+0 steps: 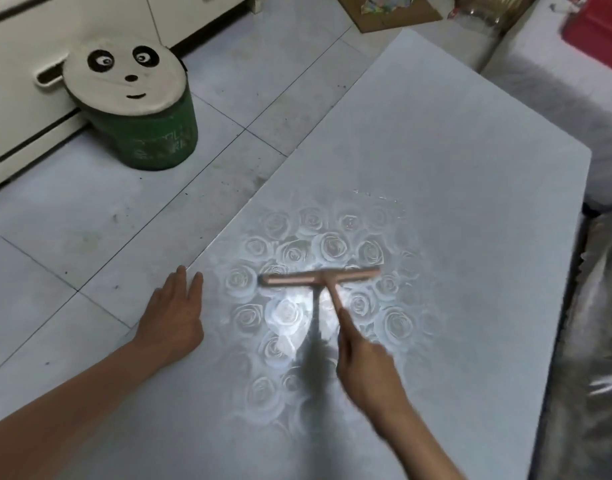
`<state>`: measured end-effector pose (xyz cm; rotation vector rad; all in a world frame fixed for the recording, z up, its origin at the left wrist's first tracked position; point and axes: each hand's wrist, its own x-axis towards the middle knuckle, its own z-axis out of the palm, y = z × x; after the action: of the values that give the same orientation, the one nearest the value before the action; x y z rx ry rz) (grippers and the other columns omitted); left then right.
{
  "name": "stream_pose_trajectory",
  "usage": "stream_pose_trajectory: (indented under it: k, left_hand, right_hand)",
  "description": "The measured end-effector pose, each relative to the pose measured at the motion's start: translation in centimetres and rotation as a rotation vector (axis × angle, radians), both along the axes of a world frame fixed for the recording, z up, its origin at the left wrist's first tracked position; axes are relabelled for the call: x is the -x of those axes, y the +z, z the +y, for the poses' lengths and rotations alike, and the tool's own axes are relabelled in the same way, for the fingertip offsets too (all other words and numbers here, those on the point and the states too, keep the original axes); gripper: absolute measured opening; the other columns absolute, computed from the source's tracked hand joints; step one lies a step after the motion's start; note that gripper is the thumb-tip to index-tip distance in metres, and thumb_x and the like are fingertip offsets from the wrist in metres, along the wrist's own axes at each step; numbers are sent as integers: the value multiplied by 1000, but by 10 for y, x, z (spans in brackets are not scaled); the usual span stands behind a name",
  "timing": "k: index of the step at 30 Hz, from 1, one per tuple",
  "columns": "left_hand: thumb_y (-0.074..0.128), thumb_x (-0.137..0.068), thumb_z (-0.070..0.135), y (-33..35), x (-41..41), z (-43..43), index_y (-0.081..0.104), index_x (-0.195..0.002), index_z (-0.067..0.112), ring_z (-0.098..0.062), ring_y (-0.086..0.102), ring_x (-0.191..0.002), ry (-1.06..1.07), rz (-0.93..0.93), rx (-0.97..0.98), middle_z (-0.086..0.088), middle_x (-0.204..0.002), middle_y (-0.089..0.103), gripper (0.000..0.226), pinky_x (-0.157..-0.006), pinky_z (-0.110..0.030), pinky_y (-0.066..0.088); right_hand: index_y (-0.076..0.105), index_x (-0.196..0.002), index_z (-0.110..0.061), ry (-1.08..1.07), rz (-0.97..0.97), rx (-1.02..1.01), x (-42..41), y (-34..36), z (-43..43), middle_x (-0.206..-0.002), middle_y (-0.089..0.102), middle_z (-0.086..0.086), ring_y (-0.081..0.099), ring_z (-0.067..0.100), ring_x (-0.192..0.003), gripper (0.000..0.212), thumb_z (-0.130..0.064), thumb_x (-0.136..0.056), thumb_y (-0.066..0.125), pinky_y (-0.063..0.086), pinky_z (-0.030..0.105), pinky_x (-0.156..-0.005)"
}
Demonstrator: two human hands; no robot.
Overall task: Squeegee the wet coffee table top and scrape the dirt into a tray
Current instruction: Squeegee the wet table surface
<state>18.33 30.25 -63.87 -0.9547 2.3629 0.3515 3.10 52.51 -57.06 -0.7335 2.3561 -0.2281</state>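
A pink T-shaped squeegee (320, 278) lies blade-down on the grey coffee table top (453, 202), over a shiny rose pattern in the middle. My right hand (365, 362) grips its handle from below, the forefinger stretched along the handle. My left hand (172, 317) rests flat with straight fingers on the table's left edge, left of the blade. A thin line of water or dirt (375, 195) shows on the table beyond the blade. No tray is in view.
A green stool with a panda-face cushion (134, 102) stands on the tiled floor (100, 216) to the left, by a white cabinet (17, 81). A cardboard box (394, 13) sits at the far end. Clear plastic sheeting (595, 341) lies right of the table.
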Motion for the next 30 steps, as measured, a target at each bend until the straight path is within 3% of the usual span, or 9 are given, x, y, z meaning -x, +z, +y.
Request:
stream_pose_trajectory:
  k: [5, 7, 10, 16, 22, 26, 30]
  left_hand:
    - [40, -94, 18, -4, -16, -2, -5, -151, 6, -30, 5, -146, 34, -22, -12, -21, -157, -7, 74, -115, -37, 17]
    - [40, -94, 18, -5, -25, 1, -4, -151, 6, -29, 8, -146, 62, -16, -36, -21, -157, -5, 73, -115, -36, 20]
    - [41, -93, 16, -3, -46, 7, 0, -150, 4, -27, 13, -145, 82, 14, -39, -20, -157, -2, 71, -114, -35, 23]
    - [39, -94, 14, 10, -92, 12, 0, -151, 6, -23, 7, -147, 143, 7, -56, -13, -159, -4, 69, -117, -33, 17]
    - [39, -95, 17, 22, -144, 16, 0, -152, 8, -26, 15, -145, 246, -72, -91, -12, -160, -1, 69, -115, -34, 21]
    - [39, -95, 16, 22, -177, 23, -2, -152, 7, -27, 22, -143, 297, -92, -131, -9, -159, 10, 70, -113, -34, 24]
    - [40, -91, 13, 11, -201, 24, 1, -152, 9, -27, 30, -139, 311, -74, -200, -8, -156, 22, 72, -110, -34, 31]
  right_hand:
    - [31, -146, -31, -146, 22, 63, 63, -12, -87, -88, 59, 14, 62, 33, -67, 45, -23, -101, 30, 55, 38, -54]
    - [38, -142, -23, -206, -25, 94, 68, -9, -104, -97, 62, 17, 64, 36, -74, 41, -23, -102, 32, 58, 43, -62]
    - [43, -133, -22, -229, -83, 203, 30, 1, -85, -84, 61, 10, 62, 29, -62, 33, -24, -102, 33, 57, 43, -63]
    - [31, -142, -44, -201, -201, 284, -93, 14, 4, -74, 64, 1, 60, 16, -57, 42, -35, -101, 34, 54, 33, -60]
    - [20, -150, -38, -118, -214, 226, -178, 12, 49, -112, 66, -4, 60, 13, -104, 52, -30, -102, 37, 38, 16, -77]
    - [4, -151, -34, -58, -150, 134, -216, 17, 65, -122, 62, -4, 58, 12, -111, 59, -29, -101, 36, 40, 17, -86]
    - [-8, -147, -37, -58, -121, 80, -257, 19, 86, -118, 62, -2, 59, 7, -108, 64, -38, -100, 36, 38, 10, -82]
